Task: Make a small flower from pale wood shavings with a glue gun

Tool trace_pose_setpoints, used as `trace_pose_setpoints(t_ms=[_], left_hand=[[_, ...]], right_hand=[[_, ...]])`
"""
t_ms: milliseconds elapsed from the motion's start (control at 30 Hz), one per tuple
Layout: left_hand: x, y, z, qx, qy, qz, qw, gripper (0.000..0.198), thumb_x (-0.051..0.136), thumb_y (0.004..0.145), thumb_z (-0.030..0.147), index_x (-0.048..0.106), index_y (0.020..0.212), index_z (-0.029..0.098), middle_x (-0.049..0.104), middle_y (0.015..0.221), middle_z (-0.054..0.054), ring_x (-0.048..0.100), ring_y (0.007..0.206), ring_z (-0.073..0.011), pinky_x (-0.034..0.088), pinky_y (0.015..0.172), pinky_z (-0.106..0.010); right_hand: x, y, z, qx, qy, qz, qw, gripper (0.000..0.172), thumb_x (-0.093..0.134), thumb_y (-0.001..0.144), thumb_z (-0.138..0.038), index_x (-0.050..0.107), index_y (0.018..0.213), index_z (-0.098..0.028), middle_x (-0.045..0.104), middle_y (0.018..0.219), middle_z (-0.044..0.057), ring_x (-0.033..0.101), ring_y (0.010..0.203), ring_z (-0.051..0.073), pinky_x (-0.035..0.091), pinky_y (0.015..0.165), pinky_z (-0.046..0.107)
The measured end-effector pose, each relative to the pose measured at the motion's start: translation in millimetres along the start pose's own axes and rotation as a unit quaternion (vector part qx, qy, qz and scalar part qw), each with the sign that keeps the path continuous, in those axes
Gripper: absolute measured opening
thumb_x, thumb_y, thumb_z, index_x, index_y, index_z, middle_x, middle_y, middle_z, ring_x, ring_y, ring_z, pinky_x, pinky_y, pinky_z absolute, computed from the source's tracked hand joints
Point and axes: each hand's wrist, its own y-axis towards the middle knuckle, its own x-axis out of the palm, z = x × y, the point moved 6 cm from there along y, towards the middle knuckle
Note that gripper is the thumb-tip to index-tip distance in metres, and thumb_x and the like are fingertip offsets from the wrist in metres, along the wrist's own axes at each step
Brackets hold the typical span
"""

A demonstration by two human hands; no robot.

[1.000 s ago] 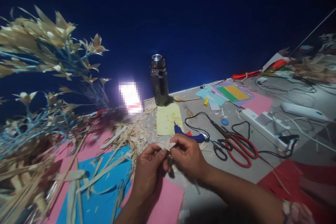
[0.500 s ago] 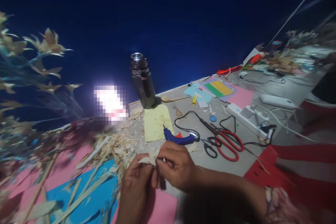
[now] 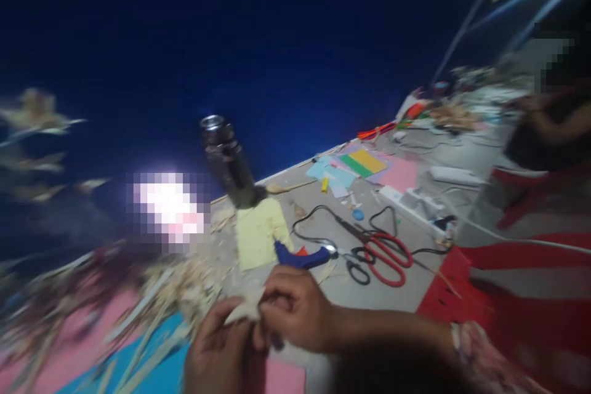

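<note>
Between my two hands is a small pale petal-like piece (image 3: 245,311) that looks like dried husk; its exact shape is blurred. My left hand (image 3: 215,341) pinches it from the left. The fingers of my right hand (image 3: 298,311) close on its right side, and the fingertips partly hide it. Just beyond my right hand lies a blue glue gun (image 3: 302,257), its nozzle over a yellow sheet (image 3: 252,243). To the right of it rest red-handled scissors (image 3: 388,258) and smaller black-handled scissors (image 3: 359,269), close together.
A dark flask (image 3: 231,166) stands at the table's far edge. Husk scraps (image 3: 184,286) cover the left side, by a blue sheet (image 3: 157,357). A white power strip (image 3: 418,212) with cords lies right. Pale flowers (image 3: 34,114) rise far left. Another person's arm (image 3: 561,126) shows far right.
The view has swung to the right and blurred, so the table things sit further left and another person shows at the right. Both hands keep hold of the pale piece.
</note>
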Motion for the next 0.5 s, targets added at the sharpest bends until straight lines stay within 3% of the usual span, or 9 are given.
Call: trace_pose_setpoints(t_ms=[133,233,367,500], left_hand=[[13.8,-8,9,0.052,-0.04,-0.038,0.997,0.013,0.078,0.074,0.027,0.069,0.08,0.02,0.057,0.044,0.005,0.054,0.042,-0.0143,0.049,0.048,-0.026],[11.2,-8,17,0.09,-0.029,-0.036,0.995,0.011,0.08,0.074,0.026,0.072,0.077,0.019,0.062,0.058,0.002,0.055,0.044,-0.0126,0.048,0.045,-0.026],[7.3,-10,25,0.116,-0.027,-0.049,0.992,0.013,0.082,0.074,0.027,0.073,0.071,0.018,0.063,0.074,0.0,0.055,0.047,-0.0104,0.048,0.046,-0.026],[7.9,-7,20,0.083,-0.055,-0.084,0.991,0.013,0.083,0.075,0.029,0.074,0.076,0.019,0.06,0.067,0.001,0.056,0.047,-0.0126,0.049,0.048,-0.029]], right_hand=[[-3,-6,3,0.042,0.018,-0.022,0.999,0.015,0.066,0.086,-0.019,0.063,0.07,-0.019,0.057,0.072,0.0,0.055,0.064,0.013,0.043,0.059,0.024],[-1,-8,12,0.114,0.068,-0.028,0.991,0.022,0.072,0.084,-0.027,0.06,0.067,-0.019,0.055,0.069,0.0,0.054,0.06,0.013,0.044,0.056,0.025],[13,-12,23,0.226,0.215,-0.066,0.948,0.03,0.078,0.081,-0.04,0.056,0.077,-0.02,0.062,0.064,0.0,0.063,0.055,0.017,0.051,0.054,0.029],[19,-13,31,0.274,0.294,-0.081,0.912,0.037,0.081,0.078,-0.045,0.054,0.081,-0.02,0.067,0.056,0.0,0.065,0.05,0.018,0.051,0.049,0.028]])
